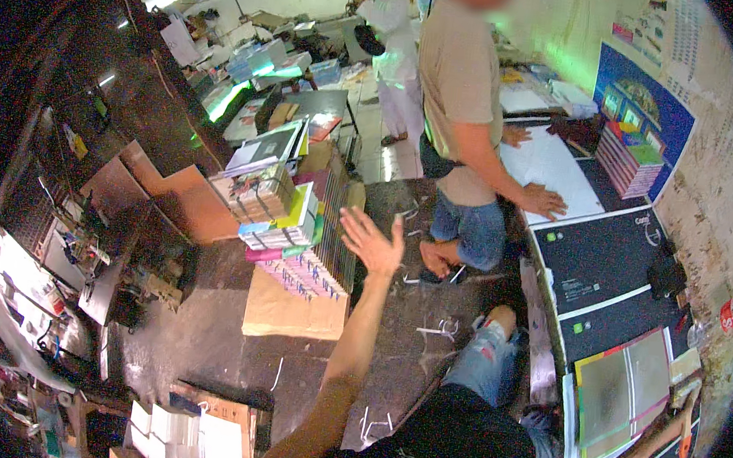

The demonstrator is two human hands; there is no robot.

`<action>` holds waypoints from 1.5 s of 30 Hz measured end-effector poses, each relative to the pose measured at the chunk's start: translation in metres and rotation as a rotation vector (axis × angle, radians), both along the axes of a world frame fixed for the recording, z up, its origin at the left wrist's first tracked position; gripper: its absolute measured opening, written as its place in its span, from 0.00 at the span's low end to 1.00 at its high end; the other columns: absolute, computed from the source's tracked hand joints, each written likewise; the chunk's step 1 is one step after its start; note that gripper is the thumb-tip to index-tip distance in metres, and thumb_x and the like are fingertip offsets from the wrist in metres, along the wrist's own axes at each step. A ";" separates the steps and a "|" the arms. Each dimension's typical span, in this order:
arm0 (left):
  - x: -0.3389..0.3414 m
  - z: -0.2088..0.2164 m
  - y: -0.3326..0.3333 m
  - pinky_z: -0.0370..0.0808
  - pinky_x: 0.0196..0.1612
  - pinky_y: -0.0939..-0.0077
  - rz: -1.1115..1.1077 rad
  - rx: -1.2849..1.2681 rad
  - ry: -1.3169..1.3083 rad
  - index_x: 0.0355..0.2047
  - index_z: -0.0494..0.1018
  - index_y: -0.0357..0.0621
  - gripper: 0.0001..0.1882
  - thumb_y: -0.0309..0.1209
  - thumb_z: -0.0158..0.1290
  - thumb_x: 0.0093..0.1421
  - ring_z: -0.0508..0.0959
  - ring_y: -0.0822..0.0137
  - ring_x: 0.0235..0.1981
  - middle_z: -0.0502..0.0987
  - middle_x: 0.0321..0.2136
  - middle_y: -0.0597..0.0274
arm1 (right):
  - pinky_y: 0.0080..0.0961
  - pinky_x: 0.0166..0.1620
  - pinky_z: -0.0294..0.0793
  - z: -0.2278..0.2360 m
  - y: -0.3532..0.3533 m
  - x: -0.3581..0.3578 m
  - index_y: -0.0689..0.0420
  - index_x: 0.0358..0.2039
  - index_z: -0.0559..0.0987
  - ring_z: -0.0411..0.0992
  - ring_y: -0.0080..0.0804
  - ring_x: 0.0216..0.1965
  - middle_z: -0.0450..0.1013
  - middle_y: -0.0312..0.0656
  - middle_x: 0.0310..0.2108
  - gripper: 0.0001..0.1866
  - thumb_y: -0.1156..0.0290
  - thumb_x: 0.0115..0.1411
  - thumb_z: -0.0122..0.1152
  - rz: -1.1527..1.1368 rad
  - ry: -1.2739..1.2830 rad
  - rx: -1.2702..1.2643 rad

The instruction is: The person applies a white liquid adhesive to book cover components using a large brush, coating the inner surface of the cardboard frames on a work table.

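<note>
My left hand [374,243] is raised in mid-air with its fingers spread, holding nothing. It is just right of a tall pile of dark-edged books or boards [330,226] on a cardboard box [294,308]. Strapped bundles of books [275,231] sit on the pile's left part. Low at the right edge, my right hand [686,407] is beside an orange-handled tool [685,444]; its fingers are too unclear to read. Next to it lies a framed, translucent panel with yellow and green edges [622,395], on white sheets [574,430] on the table.
Across the dark-topped table [603,267], a person in a beige shirt [463,72] rests both hands on a white sheet [555,171]. A book stack [627,163] stands by the wall. Another person in white [392,57] stands farther back. White strips [438,329] litter the floor.
</note>
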State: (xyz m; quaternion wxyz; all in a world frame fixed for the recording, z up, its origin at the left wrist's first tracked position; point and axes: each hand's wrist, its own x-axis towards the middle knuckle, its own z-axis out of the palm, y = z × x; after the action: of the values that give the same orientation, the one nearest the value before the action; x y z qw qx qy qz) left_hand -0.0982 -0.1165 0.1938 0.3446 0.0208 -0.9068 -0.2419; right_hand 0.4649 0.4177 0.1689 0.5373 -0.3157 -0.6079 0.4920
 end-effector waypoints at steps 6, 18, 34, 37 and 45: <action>0.005 0.032 -0.039 0.39 0.65 0.42 0.034 0.068 0.075 0.65 0.38 0.29 0.52 0.59 0.45 0.59 0.39 0.41 0.67 0.36 0.67 0.38 | 0.33 0.55 0.68 0.023 -0.046 -0.056 0.64 0.56 0.69 0.68 0.35 0.53 0.67 0.45 0.54 0.24 0.61 0.66 0.48 -0.048 0.421 -0.205; -0.073 0.057 -0.083 0.68 0.51 0.58 0.030 0.219 0.775 0.56 0.59 0.30 0.26 0.38 0.43 0.63 0.68 0.50 0.52 0.65 0.52 0.43 | 0.37 0.48 0.77 0.070 -0.137 -0.013 0.66 0.48 0.73 0.70 0.33 0.50 0.72 0.42 0.48 0.16 0.71 0.63 0.50 -0.323 0.593 -0.251; 0.256 -0.149 0.509 0.74 0.37 0.66 -1.714 -0.202 -1.080 0.33 0.78 0.36 0.19 0.39 0.56 0.48 0.81 0.56 0.30 0.80 0.24 0.50 | 0.29 0.32 0.68 -0.045 -0.044 -0.090 0.61 0.27 0.71 0.68 0.28 0.26 0.68 0.39 0.23 0.09 0.68 0.52 0.59 -0.638 -0.333 -0.127; 0.262 -0.167 0.519 0.74 0.33 0.68 -1.653 -0.237 -1.169 0.32 0.78 0.34 0.19 0.38 0.58 0.47 0.80 0.62 0.25 0.79 0.21 0.53 | 0.38 0.35 0.69 -0.067 -0.035 -0.112 0.59 0.28 0.69 0.70 0.41 0.29 0.69 0.44 0.23 0.13 0.66 0.51 0.62 -0.587 -0.462 -0.231; 0.257 -0.119 0.531 0.72 0.33 0.69 -1.732 -0.352 -1.345 0.30 0.75 0.33 0.12 0.32 0.55 0.55 0.76 0.66 0.27 0.79 0.27 0.59 | 0.26 0.35 0.73 0.001 -0.110 0.016 0.62 0.30 0.72 0.72 0.28 0.32 0.73 0.43 0.30 0.06 0.75 0.54 0.58 -0.943 -0.600 -0.669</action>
State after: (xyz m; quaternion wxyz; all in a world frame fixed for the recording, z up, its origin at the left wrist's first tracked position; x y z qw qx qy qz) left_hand 0.1584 0.4140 0.0749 -0.5048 -0.5420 -0.6388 -0.2081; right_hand 0.4812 0.3076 0.1698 0.3753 -0.8226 -0.3415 0.2566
